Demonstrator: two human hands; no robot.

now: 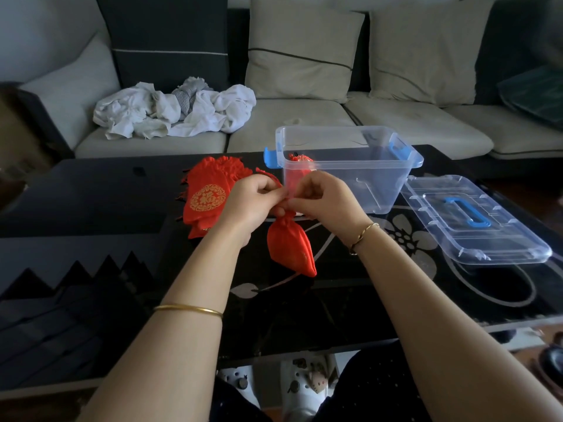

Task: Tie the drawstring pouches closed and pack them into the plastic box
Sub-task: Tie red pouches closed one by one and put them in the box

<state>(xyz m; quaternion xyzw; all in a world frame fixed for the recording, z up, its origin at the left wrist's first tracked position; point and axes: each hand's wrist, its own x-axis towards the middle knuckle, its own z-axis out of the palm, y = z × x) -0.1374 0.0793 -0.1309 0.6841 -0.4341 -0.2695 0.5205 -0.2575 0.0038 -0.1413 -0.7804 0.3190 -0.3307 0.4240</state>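
A red drawstring pouch (pixel 291 249) hangs over the black table with its neck gathered. My left hand (pixel 253 202) and my right hand (pixel 324 201) meet just above that neck, and both pinch the pouch's drawstring between thumb and fingers. The string itself is mostly hidden by my fingers. To the left lies a pile of flat red pouches (pixel 210 193), the top one bearing a gold round emblem. Behind my hands stands the clear plastic box (pixel 365 175) with blue latches. One red pouch (pixel 300 172) sits inside it at the left end.
The box's clear lid (pixel 475 220) with a blue handle lies flat on the table (pixel 304 306) to the right. A sofa with cushions and a heap of white cloth (pixel 173 111) runs behind the table. The table's near edge is by my knees.
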